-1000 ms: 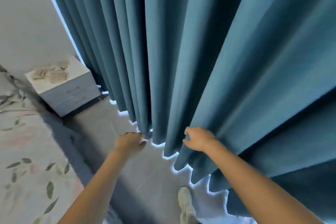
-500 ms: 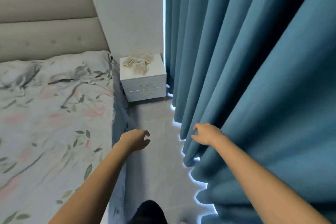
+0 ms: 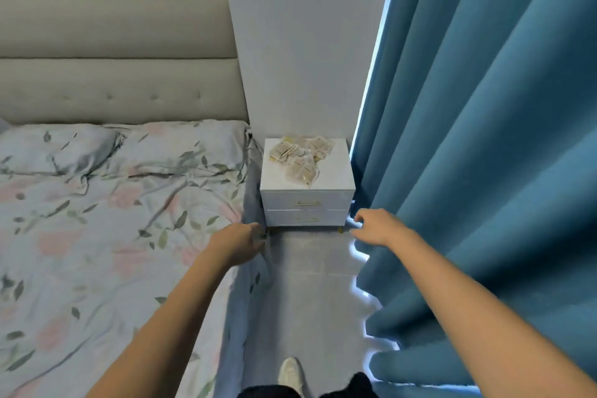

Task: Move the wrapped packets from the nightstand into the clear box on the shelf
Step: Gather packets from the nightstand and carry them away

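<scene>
Teal curtain (image 3: 484,139) is no longer filling the view: a second ago it was hanging right in front of both hands, and now it is running along the right side while the person is walking down the gap beside the bed (image 3: 97,220). The nightstand (image 3: 307,203) is coming closer, now sitting straight ahead of and between the two hands. The packets (image 3: 298,158) are lying in a loose heap on its top, beyond the fingertips and not yet touched. The left hand (image 3: 237,244) is reaching forward, fingers loosely curled, holding nothing. The right hand (image 3: 376,226) is relaxed and empty, just beside the curtain edge. No box or shelf is showing, so I judge the approach nearly done and the first pickup next.
</scene>
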Demonstrator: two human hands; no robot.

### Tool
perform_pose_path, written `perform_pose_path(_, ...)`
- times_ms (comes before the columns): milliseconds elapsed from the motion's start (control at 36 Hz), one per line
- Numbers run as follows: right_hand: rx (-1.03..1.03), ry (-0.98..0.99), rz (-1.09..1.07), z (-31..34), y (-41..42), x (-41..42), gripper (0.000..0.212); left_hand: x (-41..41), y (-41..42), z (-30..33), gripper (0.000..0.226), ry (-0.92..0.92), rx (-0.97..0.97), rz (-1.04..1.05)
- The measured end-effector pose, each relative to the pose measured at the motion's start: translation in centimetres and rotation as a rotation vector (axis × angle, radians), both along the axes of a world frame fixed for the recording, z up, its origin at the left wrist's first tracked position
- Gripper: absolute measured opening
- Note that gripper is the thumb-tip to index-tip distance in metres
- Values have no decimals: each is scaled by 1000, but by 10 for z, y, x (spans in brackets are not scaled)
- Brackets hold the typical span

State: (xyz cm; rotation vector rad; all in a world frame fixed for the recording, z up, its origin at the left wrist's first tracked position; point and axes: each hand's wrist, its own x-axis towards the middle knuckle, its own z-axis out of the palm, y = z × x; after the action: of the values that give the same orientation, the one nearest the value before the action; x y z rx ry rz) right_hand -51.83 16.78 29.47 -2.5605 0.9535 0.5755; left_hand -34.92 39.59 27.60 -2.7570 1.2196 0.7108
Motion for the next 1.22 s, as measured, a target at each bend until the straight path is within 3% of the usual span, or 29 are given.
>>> perform_pose_path(222,60,-19,-22,-4,-79,115,43,108,-84,-10,41,47,20,7)
perform_pose_path(556,244,-6,-93,-86,-245,290,47,260,-247,-82,35,184,0,87)
perform_pose_path(722,225,90,-36,-130,-302,369,46,313,-316,-116,32,262,-35,151)
perform_pose_path(944,227,267,45,-212,-317,423,47,362,-352,-181,34,392,17,214)
perform_pose_path(1028,271,250,-50,-246,-320,434,46,379,-361,-212,34,411,31,209)
perform_pose_path(1139,410,149,-280,-294,-319,445,30,395,-369,-252,34,461,13,207)
perform_pose_path(1222,483,61,-471,-331,-312,451,38,399,-369,-279,34,484,-5,236)
